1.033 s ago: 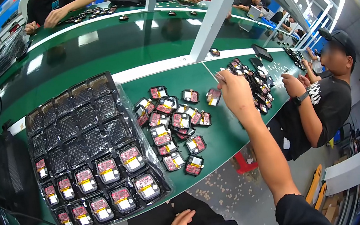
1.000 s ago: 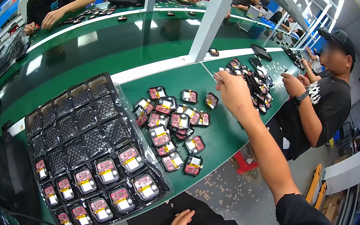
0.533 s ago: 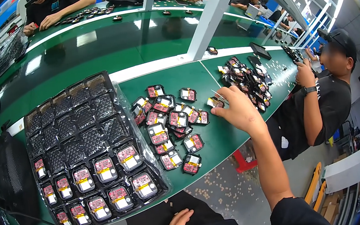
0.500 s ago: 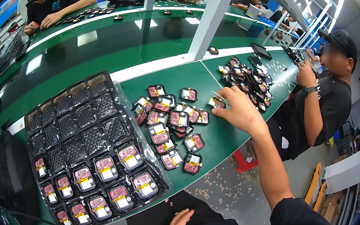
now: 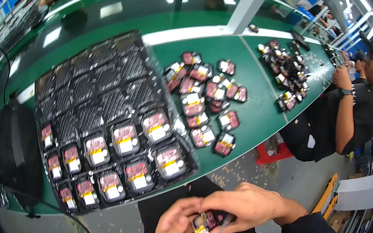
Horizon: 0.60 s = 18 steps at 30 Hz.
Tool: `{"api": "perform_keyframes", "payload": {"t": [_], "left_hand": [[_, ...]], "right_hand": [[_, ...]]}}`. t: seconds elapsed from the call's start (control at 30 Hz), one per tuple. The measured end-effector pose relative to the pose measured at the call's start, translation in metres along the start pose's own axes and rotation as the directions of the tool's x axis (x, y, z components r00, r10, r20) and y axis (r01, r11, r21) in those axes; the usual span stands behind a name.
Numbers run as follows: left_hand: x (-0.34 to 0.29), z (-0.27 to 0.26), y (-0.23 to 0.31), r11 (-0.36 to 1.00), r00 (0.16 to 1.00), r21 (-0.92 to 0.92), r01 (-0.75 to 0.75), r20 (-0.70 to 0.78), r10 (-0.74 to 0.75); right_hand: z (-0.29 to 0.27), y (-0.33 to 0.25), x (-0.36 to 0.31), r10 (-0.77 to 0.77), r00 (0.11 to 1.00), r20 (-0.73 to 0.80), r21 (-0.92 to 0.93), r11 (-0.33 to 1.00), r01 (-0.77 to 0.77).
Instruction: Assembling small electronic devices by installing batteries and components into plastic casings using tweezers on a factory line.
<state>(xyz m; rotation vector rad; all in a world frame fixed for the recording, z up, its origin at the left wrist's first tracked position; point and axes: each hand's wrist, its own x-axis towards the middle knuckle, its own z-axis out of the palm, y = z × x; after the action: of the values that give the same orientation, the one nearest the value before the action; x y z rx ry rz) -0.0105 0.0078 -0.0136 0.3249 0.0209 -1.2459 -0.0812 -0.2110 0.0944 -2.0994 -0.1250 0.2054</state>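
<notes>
Over my lap, both hands meet around a small watch-like device module [image 5: 203, 224] with a red circuit board, a white block and yellow tape. The fingers of my left hand [image 5: 175, 225] close on its left side. My right hand [image 5: 244, 207] grips it from the right and also holds a thin metal tool, apparently tweezers [image 5: 224, 226], pointing down. Part of the module is hidden by my fingers. Ahead on the green table lies a loose group of similar modules [image 5: 193, 104]. Left of them, a black compartment tray [image 5: 89, 79] holds modules in its nearer rows.
A bigger heap of modules [image 5: 285, 69] lies farther right, beside a seated co-worker [image 5: 357, 105] in black. A grey metal post [image 5: 254, 1] rises from the table's back strip. A black bag [image 5: 18, 151] and cable stand at the left. A red stool [image 5: 272, 152] is below the table edge.
My right hand has come back from the table with a module to my lap. The left hand has risen and closed on it too. The view has tilted down.
</notes>
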Motion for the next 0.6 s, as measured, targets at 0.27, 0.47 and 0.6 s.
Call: {"api": "perform_keyframes", "payload": {"t": [0.27, 0.47, 0.6], "left_hand": [[-0.002, 0.021, 0.011, 0.969, 0.971, 0.230, 0.090, -0.235, -0.035], [-0.005, 0.032, 0.012, 0.949, 0.971, 0.292, 0.116, -0.235, -0.047], [-0.007, 0.032, 0.004, 0.834, 0.958, 0.549, 0.055, -0.264, 0.111]], "right_hand": [[0.026, 0.034, 0.005, -0.024, 0.995, -0.092, 0.038, 0.999, 0.028], [0.032, 0.040, 0.002, 0.023, 0.987, -0.157, 0.128, 0.992, -0.002], [0.032, 0.043, 0.003, 0.210, 0.967, -0.144, 0.305, 0.939, -0.159]]}}
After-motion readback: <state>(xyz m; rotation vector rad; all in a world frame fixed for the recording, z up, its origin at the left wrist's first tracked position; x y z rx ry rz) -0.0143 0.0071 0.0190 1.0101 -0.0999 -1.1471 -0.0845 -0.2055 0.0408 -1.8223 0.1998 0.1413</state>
